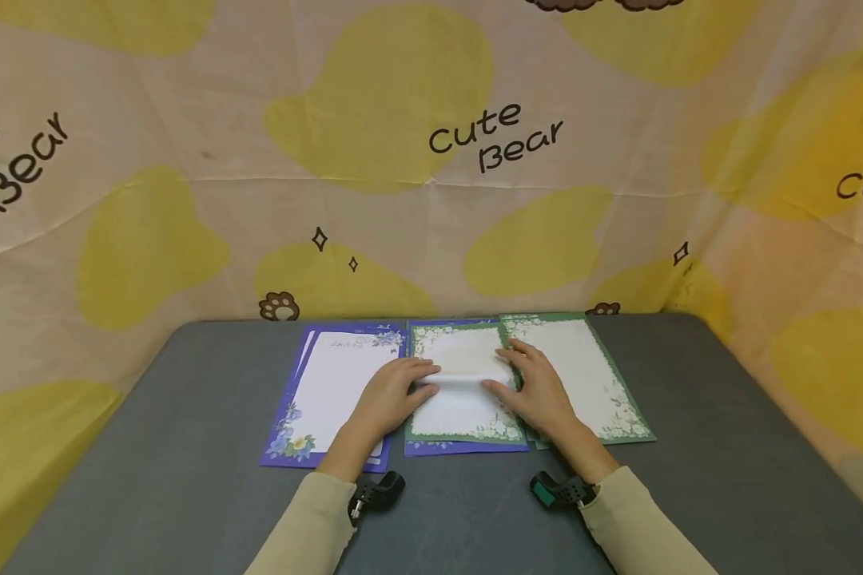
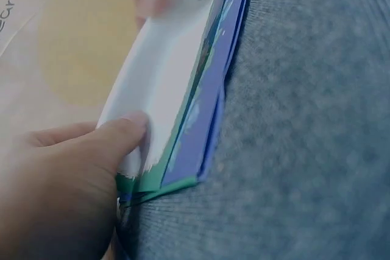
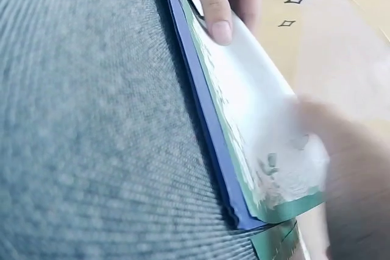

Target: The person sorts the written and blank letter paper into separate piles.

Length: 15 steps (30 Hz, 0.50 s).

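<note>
Green-bordered paper [image 1: 462, 399] lies over a purple sheet [image 1: 467, 449] that shows at six o'clock; the left hand [image 1: 388, 391] at nine and right hand [image 1: 541, 391] at three pinch the paper's raised middle, seemingly to level the bend

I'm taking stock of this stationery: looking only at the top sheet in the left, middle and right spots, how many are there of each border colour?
Blue: 1 (left sheet)
Green: 2 (middle sheet, right sheet)
Total: 3
The sheets underneath overlap too much to count.
</note>
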Each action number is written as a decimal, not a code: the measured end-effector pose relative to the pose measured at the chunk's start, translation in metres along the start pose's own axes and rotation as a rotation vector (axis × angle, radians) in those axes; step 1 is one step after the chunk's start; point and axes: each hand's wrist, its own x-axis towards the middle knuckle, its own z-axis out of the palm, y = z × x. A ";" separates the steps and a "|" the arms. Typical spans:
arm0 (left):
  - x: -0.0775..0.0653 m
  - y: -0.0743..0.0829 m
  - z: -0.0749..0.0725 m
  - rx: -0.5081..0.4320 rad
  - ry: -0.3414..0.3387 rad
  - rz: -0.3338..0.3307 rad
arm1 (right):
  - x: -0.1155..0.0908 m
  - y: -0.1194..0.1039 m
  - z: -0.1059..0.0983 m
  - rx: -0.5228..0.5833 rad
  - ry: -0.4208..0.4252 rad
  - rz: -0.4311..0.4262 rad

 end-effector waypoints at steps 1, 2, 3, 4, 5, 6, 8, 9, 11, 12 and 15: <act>0.000 0.001 0.000 -0.013 0.006 -0.007 | 0.000 0.000 0.000 0.025 0.041 0.042; 0.000 0.001 0.000 -0.029 0.011 -0.012 | 0.000 0.000 0.000 0.056 0.074 0.088; 0.000 0.002 -0.001 -0.051 0.015 -0.016 | 0.001 -0.001 0.000 0.090 0.100 0.131; 0.000 0.002 -0.001 -0.073 0.018 -0.022 | 0.001 -0.001 0.000 0.128 0.118 0.166; 0.000 0.003 -0.001 -0.097 0.019 -0.026 | 0.001 -0.001 -0.001 0.164 0.124 0.201; 0.000 0.004 -0.002 -0.120 0.022 -0.028 | 0.001 -0.002 -0.001 0.205 0.125 0.228; 0.001 0.005 -0.003 -0.156 0.025 -0.023 | 0.001 -0.003 -0.002 0.275 0.109 0.267; 0.001 0.006 -0.004 -0.171 0.026 -0.019 | 0.001 -0.003 -0.003 0.311 0.101 0.283; 0.002 0.007 -0.004 -0.192 0.030 -0.007 | 0.001 -0.004 -0.004 0.407 0.082 0.307; 0.002 0.007 -0.005 -0.199 0.032 -0.002 | 0.001 -0.005 -0.004 0.460 0.075 0.316; 0.002 0.007 -0.005 -0.211 0.030 0.011 | 0.001 -0.005 -0.005 0.592 0.047 0.334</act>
